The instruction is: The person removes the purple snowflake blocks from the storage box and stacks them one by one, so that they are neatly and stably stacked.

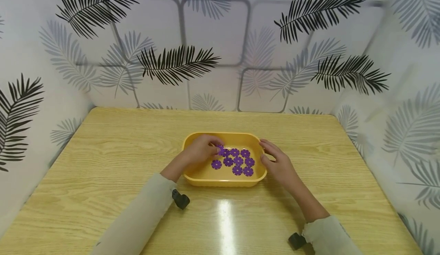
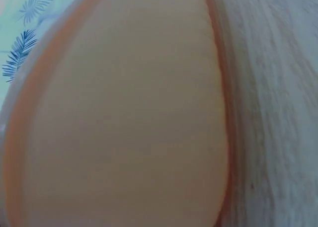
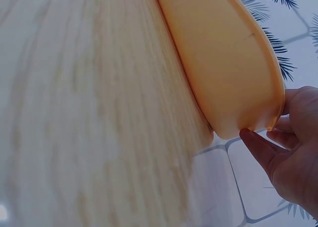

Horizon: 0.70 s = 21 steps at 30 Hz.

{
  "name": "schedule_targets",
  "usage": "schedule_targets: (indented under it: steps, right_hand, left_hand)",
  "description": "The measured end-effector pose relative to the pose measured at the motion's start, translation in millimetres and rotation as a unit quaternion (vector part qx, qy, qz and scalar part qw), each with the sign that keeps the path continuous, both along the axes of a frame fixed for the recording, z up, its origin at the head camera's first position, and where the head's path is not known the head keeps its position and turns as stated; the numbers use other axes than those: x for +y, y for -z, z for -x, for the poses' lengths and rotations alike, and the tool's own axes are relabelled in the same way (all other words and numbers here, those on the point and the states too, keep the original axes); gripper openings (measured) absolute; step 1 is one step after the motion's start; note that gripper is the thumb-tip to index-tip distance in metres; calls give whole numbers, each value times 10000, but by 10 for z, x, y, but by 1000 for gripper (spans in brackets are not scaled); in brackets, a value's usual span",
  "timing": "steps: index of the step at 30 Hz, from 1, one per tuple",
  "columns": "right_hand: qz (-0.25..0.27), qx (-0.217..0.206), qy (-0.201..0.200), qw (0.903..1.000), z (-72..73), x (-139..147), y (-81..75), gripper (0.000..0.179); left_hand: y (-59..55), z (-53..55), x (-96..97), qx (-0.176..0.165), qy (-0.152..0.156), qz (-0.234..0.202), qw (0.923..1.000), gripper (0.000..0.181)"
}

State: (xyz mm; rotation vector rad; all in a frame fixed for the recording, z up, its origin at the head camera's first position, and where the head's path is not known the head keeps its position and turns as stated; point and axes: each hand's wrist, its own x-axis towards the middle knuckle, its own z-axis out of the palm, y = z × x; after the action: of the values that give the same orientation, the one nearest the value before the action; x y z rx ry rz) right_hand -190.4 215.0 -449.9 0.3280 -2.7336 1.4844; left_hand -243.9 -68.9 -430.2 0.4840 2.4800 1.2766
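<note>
A yellow rectangular plastic basin (image 1: pixel 206 179) stands on the wooden table, with several purple notched snowflake discs (image 1: pixel 238 161) spread over its floor. My left hand (image 1: pixel 200 149) reaches in over the basin's left end and pinches a purple snowflake disc (image 1: pixel 221 150) between thumb and fingers, above the back row. At the right end, my right hand (image 1: pixel 280 166) grips the basin's rim. The right wrist view shows that hand's fingertips (image 3: pixel 247 133) against the basin's outer wall (image 3: pixel 226 58). Only the basin's side (image 2: pixel 129 108) fills the left wrist view; the left hand is outside it.
The light wood-grain table (image 1: pixel 120 144) extends on all sides of the basin. Behind it and at both sides hang pale panels (image 1: pixel 214 29) with a leaf print. A dark wrist camera (image 1: pixel 180 199) sits on the left sleeve, another camera (image 1: pixel 297 241) on the right.
</note>
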Motion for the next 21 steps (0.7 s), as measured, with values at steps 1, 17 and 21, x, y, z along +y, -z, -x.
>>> schedule_targets:
  steps: [1,17,21]
  right_hand:
    - [-13,4,7,10000,0,1,0,46]
    - [-71,49,32,10000,-12,-9,-7,46]
    - [-121,70,31,9999,-15,-5,-5,46]
  left_hand:
    - [-15,-2,-5,-50,-2,-87,9999,26]
    - [-157,-66,-91,-469,107,-1267,9908,36]
    - [-198,-105,-106,-386,-28,-1469,9884,41]
